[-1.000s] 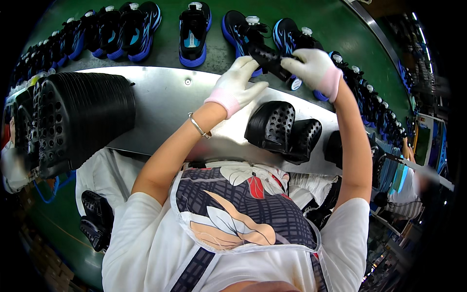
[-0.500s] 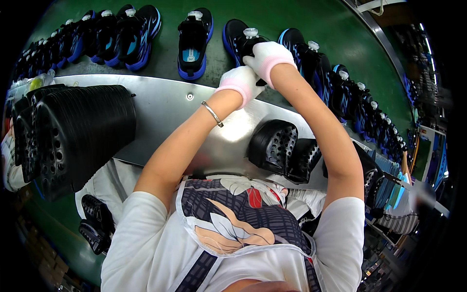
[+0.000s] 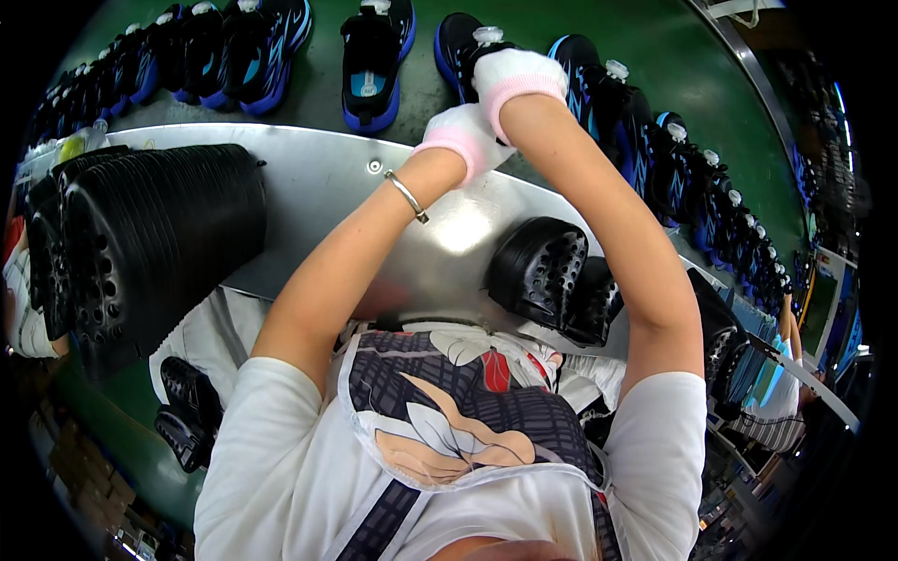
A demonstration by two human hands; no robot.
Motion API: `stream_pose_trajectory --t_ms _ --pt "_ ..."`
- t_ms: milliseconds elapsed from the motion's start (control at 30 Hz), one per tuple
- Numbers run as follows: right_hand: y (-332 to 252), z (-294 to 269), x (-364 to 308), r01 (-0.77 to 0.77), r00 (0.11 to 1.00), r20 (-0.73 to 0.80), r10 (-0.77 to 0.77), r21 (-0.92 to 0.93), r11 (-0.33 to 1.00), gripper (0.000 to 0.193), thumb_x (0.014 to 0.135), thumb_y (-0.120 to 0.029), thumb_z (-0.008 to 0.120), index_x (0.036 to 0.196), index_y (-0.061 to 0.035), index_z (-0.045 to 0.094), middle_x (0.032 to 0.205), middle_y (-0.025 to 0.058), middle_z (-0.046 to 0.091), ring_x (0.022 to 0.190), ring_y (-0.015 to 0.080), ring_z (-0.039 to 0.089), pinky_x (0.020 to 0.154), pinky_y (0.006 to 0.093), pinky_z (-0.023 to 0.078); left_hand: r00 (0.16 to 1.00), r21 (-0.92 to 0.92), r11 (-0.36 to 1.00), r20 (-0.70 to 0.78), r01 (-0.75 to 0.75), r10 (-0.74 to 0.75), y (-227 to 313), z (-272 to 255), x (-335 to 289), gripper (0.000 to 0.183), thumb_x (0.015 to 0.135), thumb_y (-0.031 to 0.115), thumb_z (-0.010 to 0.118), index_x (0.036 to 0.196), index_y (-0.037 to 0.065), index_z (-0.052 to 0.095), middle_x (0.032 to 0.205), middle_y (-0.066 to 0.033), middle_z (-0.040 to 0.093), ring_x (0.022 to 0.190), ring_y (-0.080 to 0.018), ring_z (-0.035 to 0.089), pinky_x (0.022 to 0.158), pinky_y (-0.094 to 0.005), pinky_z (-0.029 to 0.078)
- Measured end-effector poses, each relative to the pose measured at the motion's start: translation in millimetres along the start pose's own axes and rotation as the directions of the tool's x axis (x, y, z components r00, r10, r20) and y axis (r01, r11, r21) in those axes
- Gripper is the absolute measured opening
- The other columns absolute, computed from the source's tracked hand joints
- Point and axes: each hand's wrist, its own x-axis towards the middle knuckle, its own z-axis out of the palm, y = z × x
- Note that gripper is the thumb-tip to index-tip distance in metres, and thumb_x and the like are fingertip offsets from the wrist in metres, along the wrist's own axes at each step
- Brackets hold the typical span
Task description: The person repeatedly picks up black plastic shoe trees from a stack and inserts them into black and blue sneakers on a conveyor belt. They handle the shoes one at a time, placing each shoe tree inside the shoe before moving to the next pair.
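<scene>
A black and blue sneaker (image 3: 457, 45) with a pale round piece (image 3: 487, 35) on its tongue stands on the green surface in front of me. My right hand (image 3: 517, 75), in a white glove with a pink cuff, lies over the shoe's opening with its fingers curled down. Lower and to the left, my left hand (image 3: 468, 136), gloved the same way, closes at the heel end below the right hand. Both hands cover most of the shoe's back half, and most of their fingertips are hidden. A similar sneaker (image 3: 371, 70) stands just to the left.
Rows of similar sneakers run off to the left (image 3: 234, 56) and right (image 3: 636, 140). On the metal ledge (image 3: 318, 168) lies a long stack of nested black plastic pieces (image 3: 168, 215). More perforated black pieces (image 3: 543, 271) sit near my right forearm. Another person's arm (image 3: 789, 323) shows at far right.
The row of shoes and the ledge sit slightly higher in the picture. My right hand has turned a little over the shoe, and both hands stay close together at it.
</scene>
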Motion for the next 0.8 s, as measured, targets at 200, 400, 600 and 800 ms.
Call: stream_pose_trajectory --t_ms 200,400,600,800 --pt "1.4 4.1 12.6 -0.007 0.991 -0.129 0.020 0.096 0.995 0.044 0.073 -0.005 0.072 0.117 -0.0034 0.062 0.113 0.0101 0.069 0.100 0.0253 0.068 0.080 0.0363 0.055 0.991 0.167 0.983 0.092 0.083 -0.099 7.8 -9.0 12.8 0.044 0.084 0.050 0.060 0.103 0.011 0.071 0.104 -0.0140 0.069 0.096 -0.0329 0.065 0.085 -0.0408 0.052" --pt "29.7 26.7 -10.0 0.105 0.987 -0.145 -0.062 0.310 0.945 0.030 0.090 -0.034 0.051 0.103 -0.0131 0.068 0.102 0.0119 0.069 0.096 0.0296 0.065 0.079 0.0393 0.054 0.992 0.119 0.986 -0.034 -0.119 0.124 -21.1 -8.3 16.8 0.046 0.083 0.047 0.063 0.112 0.010 0.067 0.108 -0.0149 0.067 0.101 -0.0348 0.063 0.088 -0.0422 0.050" --pt "70.0 62.5 -140.0 0.203 0.955 -0.292 -0.055 0.504 0.840 0.027 0.090 -0.029 0.054 0.091 -0.0057 0.066 0.088 0.0167 0.065 0.085 0.0353 0.061 0.074 0.0423 0.049 0.927 0.359 0.920 -0.268 -0.157 0.263 -60.8 -29.7 9.9 0.048 0.084 0.043 0.063 0.116 0.006 0.064 0.116 -0.0141 0.061 0.105 -0.0326 0.060 0.089 -0.0380 0.048" --pt "64.7 103.3 -227.0 0.210 0.885 -0.465 0.038 0.470 0.857 0.023 0.080 -0.030 0.067 0.088 -0.0086 0.067 0.082 0.0088 0.065 0.082 0.0292 0.062 0.076 0.0401 0.048 0.836 0.456 0.885 -0.448 -0.090 0.316 -57.3 -47.2 -28.9 0.046 0.085 0.041 0.063 0.122 0.014 0.062 0.117 -0.0056 0.061 0.107 -0.0276 0.059 0.088 -0.0381 0.049"
